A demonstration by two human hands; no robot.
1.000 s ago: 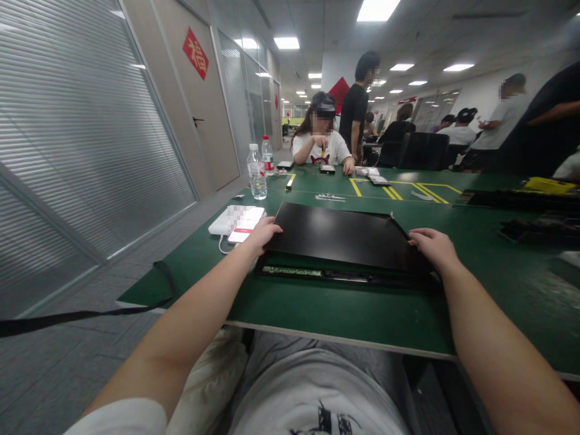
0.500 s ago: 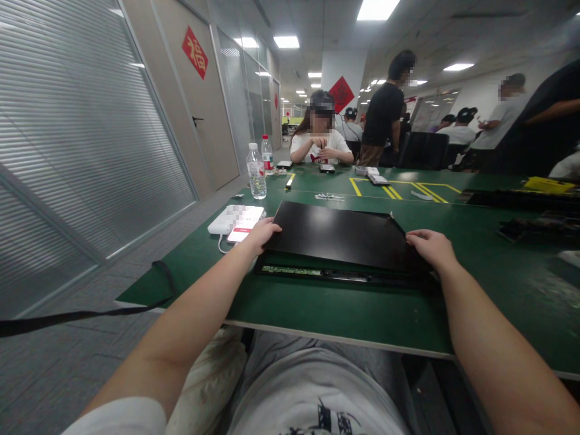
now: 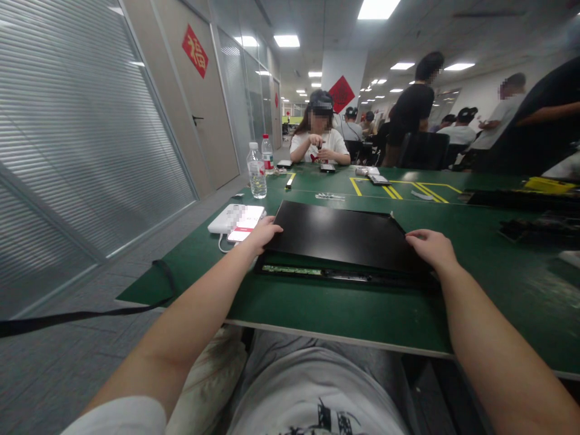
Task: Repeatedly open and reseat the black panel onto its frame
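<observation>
Farther right than a second ago, a standing person in black (image 3: 410,112) is now seen, partly hidden by a chair (image 3: 425,152). Both hands of the seated co-worker (image 3: 338,142) have been brought close together over a small device (image 3: 327,168), where one was earlier rested on the worktop (image 3: 344,311). Almost no shift is shown by the black panel (image 3: 335,232), which is held above the near middle of the worktop, over a dark frame (image 3: 389,280).

By the left hand (image 3: 266,234) the panel is gripped at its left edge, the thumb laid on top. By the right hand (image 3: 432,248) its right edge is pinched at the fingertips. The two hands are kept well apart, with the panel between them. Along the panel's near side the frame is left showing, with a green board (image 3: 292,270) set in its left part. How far the panel is raised from the frame cannot be told.

Just beside the left hand, a phone (image 3: 244,229) is rested against a white box (image 3: 224,222). Beyond these, two bottles (image 3: 257,176) are stood upright. Yellow tape (image 3: 356,188) is stuck across the far side.
</observation>
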